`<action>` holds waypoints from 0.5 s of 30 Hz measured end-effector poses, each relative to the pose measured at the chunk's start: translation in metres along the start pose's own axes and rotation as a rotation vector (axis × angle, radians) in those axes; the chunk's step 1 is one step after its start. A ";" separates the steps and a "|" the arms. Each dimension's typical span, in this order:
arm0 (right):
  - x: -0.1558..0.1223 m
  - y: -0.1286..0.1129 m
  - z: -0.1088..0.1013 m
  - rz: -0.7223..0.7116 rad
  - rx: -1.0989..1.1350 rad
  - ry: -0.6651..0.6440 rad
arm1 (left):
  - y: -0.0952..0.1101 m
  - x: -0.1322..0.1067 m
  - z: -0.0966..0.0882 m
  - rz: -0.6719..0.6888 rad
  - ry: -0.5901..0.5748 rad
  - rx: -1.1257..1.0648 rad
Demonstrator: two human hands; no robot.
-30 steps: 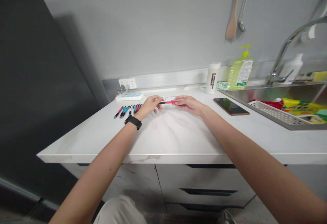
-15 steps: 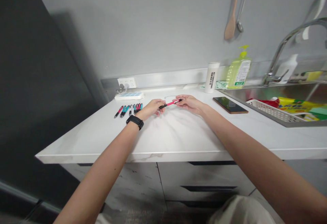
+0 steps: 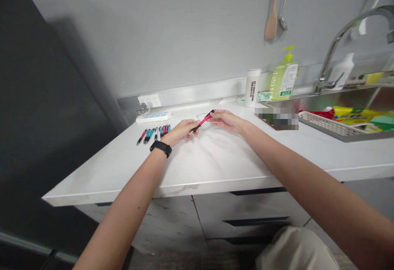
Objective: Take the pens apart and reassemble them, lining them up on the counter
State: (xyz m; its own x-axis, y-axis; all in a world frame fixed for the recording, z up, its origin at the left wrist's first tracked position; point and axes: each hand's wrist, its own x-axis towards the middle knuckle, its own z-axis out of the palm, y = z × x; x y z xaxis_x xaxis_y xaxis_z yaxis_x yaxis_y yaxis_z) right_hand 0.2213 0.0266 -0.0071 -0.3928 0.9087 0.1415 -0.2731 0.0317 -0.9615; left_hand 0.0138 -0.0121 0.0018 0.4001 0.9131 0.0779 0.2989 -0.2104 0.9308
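A pink pen with black ends is held slanted above the white counter, its upper end to the right. My left hand, with a black watch on the wrist, pinches the lower end. My right hand pinches the upper end. A row of several pink and teal pens lies on the counter just left of my left hand.
A white power strip lies by the wall. A white cylinder and a green soap bottle stand at the back. Right of my hands lie a blurred flat object, a sink with faucet and a white basket.
The pen went from level to slanted, its right end raised. Both hands kept hold of it and drifted slightly. The view shifted a little.
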 end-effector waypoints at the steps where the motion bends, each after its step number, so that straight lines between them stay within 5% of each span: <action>1: -0.001 0.000 0.001 -0.002 0.003 -0.001 | 0.002 -0.001 0.001 0.002 0.004 0.015; 15: 0.000 0.004 0.000 -0.067 -0.064 -0.027 | 0.003 -0.002 0.001 0.000 0.048 0.052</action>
State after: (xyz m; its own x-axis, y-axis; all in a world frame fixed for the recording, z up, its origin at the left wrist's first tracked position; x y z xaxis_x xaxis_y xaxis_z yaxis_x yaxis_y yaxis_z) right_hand 0.2205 0.0266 -0.0113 -0.3991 0.8923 0.2111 -0.2432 0.1189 -0.9627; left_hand 0.0149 -0.0149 0.0037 0.3586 0.9286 0.0960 0.3438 -0.2270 0.9112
